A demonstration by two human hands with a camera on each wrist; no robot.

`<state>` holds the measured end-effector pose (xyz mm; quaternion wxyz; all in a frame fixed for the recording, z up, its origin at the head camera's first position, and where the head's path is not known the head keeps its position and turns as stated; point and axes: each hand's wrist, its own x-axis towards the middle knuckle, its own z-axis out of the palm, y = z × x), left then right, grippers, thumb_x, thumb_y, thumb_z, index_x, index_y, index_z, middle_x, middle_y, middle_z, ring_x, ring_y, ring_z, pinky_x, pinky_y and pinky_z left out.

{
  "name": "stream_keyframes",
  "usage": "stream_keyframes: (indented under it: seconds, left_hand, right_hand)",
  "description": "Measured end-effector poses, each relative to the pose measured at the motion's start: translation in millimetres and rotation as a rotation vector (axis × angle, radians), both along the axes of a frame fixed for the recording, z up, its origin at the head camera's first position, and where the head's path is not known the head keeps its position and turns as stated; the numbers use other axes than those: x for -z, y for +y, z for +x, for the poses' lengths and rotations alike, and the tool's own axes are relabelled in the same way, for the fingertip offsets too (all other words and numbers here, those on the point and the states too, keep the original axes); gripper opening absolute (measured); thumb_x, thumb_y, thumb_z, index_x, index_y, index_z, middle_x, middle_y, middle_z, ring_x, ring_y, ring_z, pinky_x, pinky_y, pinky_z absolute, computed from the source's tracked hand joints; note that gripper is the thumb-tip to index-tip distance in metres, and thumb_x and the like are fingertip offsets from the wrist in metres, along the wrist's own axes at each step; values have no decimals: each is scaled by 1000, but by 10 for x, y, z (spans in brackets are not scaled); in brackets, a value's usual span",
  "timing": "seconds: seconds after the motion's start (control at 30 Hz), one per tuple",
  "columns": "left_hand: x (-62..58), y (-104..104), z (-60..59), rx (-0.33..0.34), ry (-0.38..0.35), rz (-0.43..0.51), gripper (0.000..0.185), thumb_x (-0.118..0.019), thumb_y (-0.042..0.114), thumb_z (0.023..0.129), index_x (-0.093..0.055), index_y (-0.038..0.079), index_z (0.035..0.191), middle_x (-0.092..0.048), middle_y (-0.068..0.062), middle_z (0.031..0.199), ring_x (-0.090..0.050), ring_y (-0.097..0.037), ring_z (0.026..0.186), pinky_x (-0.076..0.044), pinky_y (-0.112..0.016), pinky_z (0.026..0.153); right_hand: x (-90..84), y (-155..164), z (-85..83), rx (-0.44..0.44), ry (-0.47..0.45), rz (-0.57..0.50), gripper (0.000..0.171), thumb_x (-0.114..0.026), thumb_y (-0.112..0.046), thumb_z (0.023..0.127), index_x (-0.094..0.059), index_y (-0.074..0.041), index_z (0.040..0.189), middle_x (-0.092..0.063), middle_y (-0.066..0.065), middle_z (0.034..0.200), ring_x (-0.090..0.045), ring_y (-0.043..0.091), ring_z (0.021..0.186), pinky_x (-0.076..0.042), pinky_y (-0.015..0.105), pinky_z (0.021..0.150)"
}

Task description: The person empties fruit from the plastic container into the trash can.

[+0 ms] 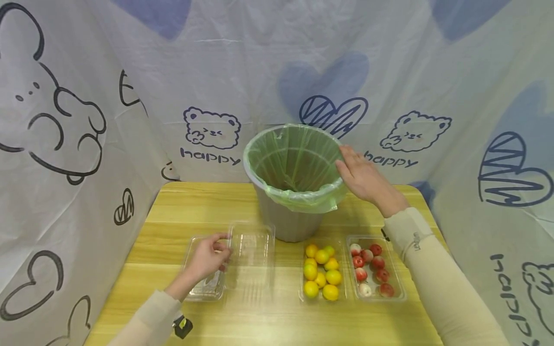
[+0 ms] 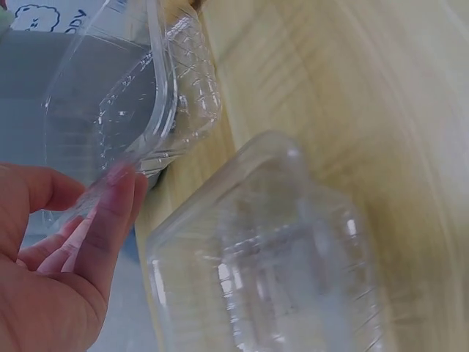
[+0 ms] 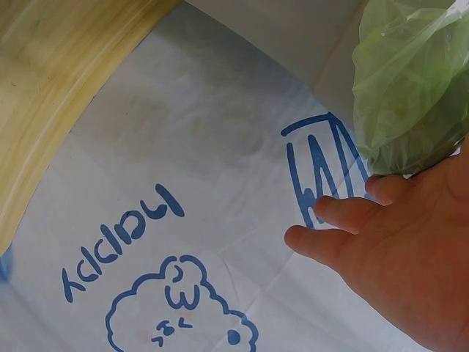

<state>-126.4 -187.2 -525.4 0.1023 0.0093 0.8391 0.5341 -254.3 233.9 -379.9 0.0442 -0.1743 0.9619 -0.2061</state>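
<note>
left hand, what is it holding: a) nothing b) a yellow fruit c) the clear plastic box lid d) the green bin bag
c: the left hand pinches the edge of the clear plastic box lid, away from the yellow fruit and the bin bag.

bin point(image 1: 287, 211) behind four trays point(image 1: 251, 254) in a row on table point(image 1: 182, 202)

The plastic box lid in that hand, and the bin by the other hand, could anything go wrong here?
Maybe. The left hand pinches only the thin edge of the clear lid, so the empty clamshell box might slip or flip. The right hand touches the rim of the bin, and a push might tip it or tug the green liner loose. The open trays of yellow fruit and red fruit sit close enough to get knocked.
</note>
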Motion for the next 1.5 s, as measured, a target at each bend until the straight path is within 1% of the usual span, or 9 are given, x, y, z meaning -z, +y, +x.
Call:
stream_keyframes:
  seconds: [0.1, 0.27, 0.4, 0.6, 0.8, 0.9, 1.07, 1.3, 1.5]
  left_hand:
    - [52, 23, 31, 7, -17, -11, 48, -61, -5, 97, -54, -11, 143, -75, -26, 97, -75, -35, 73, -66, -31, 56]
    - [140, 65, 84, -11, -47, -5, 49, -63, -4, 96, -54, -10, 144, -76, -25, 99, -75, -38, 75, -65, -30, 55]
    - [189, 96, 108, -31, -67, 9, 50, -63, -5, 96, -54, -10, 145, -75, -23, 98, -74, -36, 76, -65, -31, 55]
    - [229, 132, 129, -36, -66, -14, 51, -65, -6, 94, -54, -11, 144, -75, -21, 93, -72, -33, 70, -65, -35, 54]
    - [282, 148, 125, -24, -69, -38, 51, -65, -6, 95, -54, -11, 144, -76, -21, 93, -71, -29, 66, -64, -32, 52]
    - [286, 157, 122, -27, -77, -40, 51, -65, -6, 94, -54, -11, 144, -76, -21, 94, -71, -29, 67, -65, -32, 53]
    - [267, 172, 127, -27, -84, -51, 52, -65, -8, 93, -54, -12, 143, -75, -21, 92, -70, -25, 63, -65, -36, 53]
    - [251, 185, 135, 14, -87, -74, 54, -65, -9, 92, -51, -16, 144, -72, -21, 90, -68, -28, 59, -66, -41, 55]
    - [258, 190, 150, 36, -98, -81, 57, -65, -9, 93, -47, -18, 146, -71, -20, 88, -66, -26, 56, -66, -42, 55]
  right_hand:
    - [4, 2, -1, 0, 1, 0, 76, -12, -55, 112, -2, -6, 170, 1, 17, 177, -3, 44, 164, -5, 65, 134]
    - [12, 3, -4, 0, 1, 1, 76, -12, -55, 112, -1, -7, 170, 1, 17, 177, -3, 44, 164, -4, 65, 134]
    - [13, 7, -1, 1, 0, -1, 76, -12, -55, 112, -2, -7, 170, 1, 17, 177, -2, 45, 164, -4, 65, 134]
    - [13, 13, 2, 2, -3, 2, 76, -11, -55, 112, -1, -7, 170, 1, 17, 177, -2, 45, 163, -5, 65, 134]
    - [15, 4, -1, -2, -9, 4, 76, -10, -56, 111, 0, -8, 170, 1, 17, 177, -2, 45, 164, -4, 65, 134]
    - [18, 2, -5, 1, -6, 3, 76, -11, -56, 112, -1, -8, 170, 1, 17, 177, -3, 44, 164, -5, 65, 134]
    - [18, 5, -6, 3, -6, 2, 76, -11, -56, 112, -1, -8, 170, 1, 16, 177, -3, 44, 164, -5, 65, 134]
    - [20, 8, -11, 1, 4, 0, 76, -12, -55, 112, -2, -7, 170, -1, 17, 177, -4, 44, 164, -5, 64, 134]
    - [18, 9, -13, -4, 10, 0, 76, -13, -54, 112, -3, -6, 170, -2, 18, 177, -5, 43, 164, -6, 63, 135]
